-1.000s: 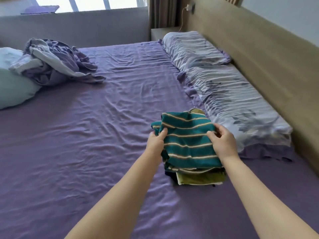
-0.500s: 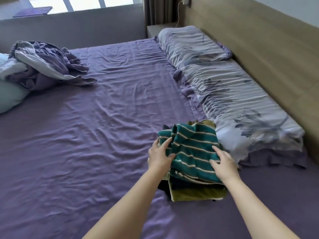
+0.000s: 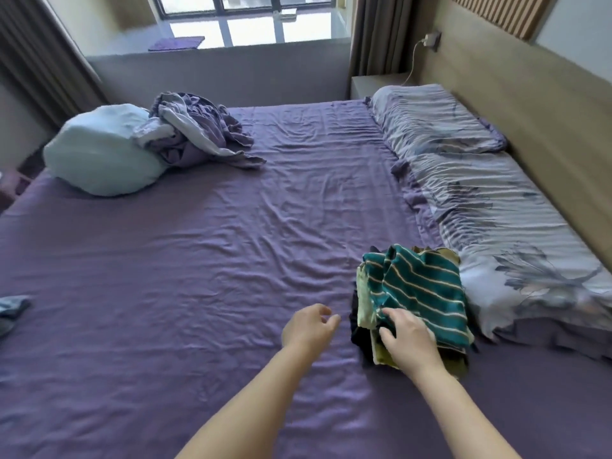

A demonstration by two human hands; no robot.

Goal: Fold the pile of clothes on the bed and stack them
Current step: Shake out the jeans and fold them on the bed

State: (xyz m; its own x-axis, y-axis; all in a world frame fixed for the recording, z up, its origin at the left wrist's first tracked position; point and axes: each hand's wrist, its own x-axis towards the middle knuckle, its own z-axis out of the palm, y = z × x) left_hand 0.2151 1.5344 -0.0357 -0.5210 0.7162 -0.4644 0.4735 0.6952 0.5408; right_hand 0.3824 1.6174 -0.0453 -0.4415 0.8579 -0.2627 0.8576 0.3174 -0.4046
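Both hands reach forward from the bottom of the view over a bed [image 3: 198, 293] covered in a wrinkled purple sheet. On the left, the left hand [image 3: 309, 326] hovers just above the sheet with its fingers loosely curled, grasping nothing and just beside the stack. To its right, the right hand [image 3: 407, 339] lies palm down on the near left corner of one stack of folded clothes [image 3: 410, 309], fingers spread and relaxed, touching the top layers without gripping them.

The stack sits on the near right part of the bed, touching the nearer of the pillows. Its top piece is one teal garment with thin cream stripes [image 3: 420, 286], somewhat rumpled along its far edge. Beneath it show an olive green piece [image 3: 384, 354] and something dark; how many layers there are in all cannot be told.

At the far left edge lies a small blue-grey scrap of cloth [image 3: 13, 308], cut off by the frame. Further back on the left, one pale blue pillow [image 3: 99, 154] has one unfolded heap of purple and grey fabric [image 3: 195, 130] against it. Along the right, two floral pillows [image 3: 480, 193] lie end to end against a wooden headboard [image 3: 546, 120]. One window [image 3: 245, 18] with curtains stands beyond the bed.
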